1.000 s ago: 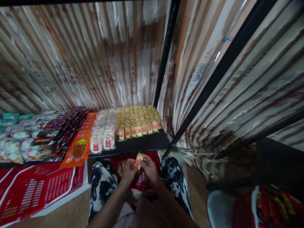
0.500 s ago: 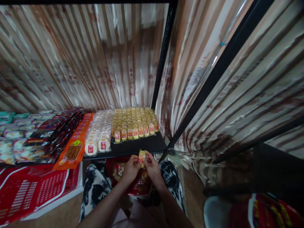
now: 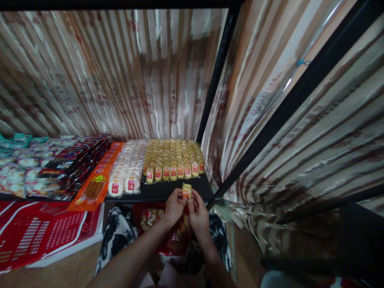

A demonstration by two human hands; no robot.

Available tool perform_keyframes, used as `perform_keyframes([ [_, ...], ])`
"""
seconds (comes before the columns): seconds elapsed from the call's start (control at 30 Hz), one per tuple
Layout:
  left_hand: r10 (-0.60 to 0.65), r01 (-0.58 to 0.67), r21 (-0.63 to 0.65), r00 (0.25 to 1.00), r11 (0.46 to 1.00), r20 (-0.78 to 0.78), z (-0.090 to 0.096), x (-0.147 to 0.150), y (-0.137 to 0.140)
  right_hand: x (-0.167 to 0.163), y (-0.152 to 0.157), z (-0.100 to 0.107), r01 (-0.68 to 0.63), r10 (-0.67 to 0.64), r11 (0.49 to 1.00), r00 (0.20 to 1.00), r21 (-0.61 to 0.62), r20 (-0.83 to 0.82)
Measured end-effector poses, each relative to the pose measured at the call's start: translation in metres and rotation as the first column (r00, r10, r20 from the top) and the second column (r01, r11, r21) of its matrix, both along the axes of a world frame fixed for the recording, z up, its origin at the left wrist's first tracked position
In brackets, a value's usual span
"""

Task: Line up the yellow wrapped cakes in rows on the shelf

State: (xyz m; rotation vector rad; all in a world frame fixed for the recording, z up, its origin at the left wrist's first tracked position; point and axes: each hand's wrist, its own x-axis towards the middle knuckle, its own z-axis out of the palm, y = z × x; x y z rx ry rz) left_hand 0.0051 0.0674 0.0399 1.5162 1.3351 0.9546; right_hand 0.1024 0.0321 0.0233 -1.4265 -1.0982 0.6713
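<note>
Between the fingertips of my left hand (image 3: 175, 209) and my right hand (image 3: 198, 214) is one small yellow wrapped snack (image 3: 187, 190) with a red and orange label. Both hands pinch it upright just over the front edge of the black shelf (image 3: 168, 189). Behind it, rows of the same yellow wrapped snacks (image 3: 173, 160) stand close together on the shelf. Below my hands, a red bag (image 3: 174, 248) rests between my knees, with more small wrapped pieces (image 3: 151, 218) showing at its opening.
White round packaged crackers (image 3: 132, 185) stand left of the yellow rows. Further left are an orange packet (image 3: 90, 194), dark packets (image 3: 75, 160) and white packets (image 3: 30, 162). A black post (image 3: 219, 72) rises behind the shelf; a red printed sheet (image 3: 48, 228) lies below left.
Both hands have moved forward and slightly right with the yellow wrapped snack, from in front of the shelf to over its edge. The view has shifted a little.
</note>
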Motion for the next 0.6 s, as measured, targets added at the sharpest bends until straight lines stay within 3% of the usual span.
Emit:
perform_keyframes([
  [0.17, 0.081, -0.08, 0.014, 0.993, 0.997, -0.086, 0.005, -0.013, -0.004, -0.003, 0.003, -0.003, -0.093, 0.091, 0.995, 0.994, 0.038, 0.055],
  [0.37, 0.29, -0.272, 0.129, 0.944, 0.954, -0.157, 0.01, -0.067, 0.006, -0.046, 0.024, 0.005, -0.232, 0.203, 0.97, 0.935, 0.07, 0.289],
  [0.47, 0.421, -0.398, 0.169, 0.898, 0.902, -0.131, 0.007, -0.098, 0.012, -0.07, 0.044, 0.009, -0.301, 0.208, 0.948, 0.829, 0.101, 0.519],
  [0.6, 0.507, -0.485, 0.194, 0.857, 0.853, -0.087, -0.001, -0.13, 0.015, -0.097, 0.073, 0.014, -0.401, 0.167, 0.911, 0.574, 0.097, 0.801],
])
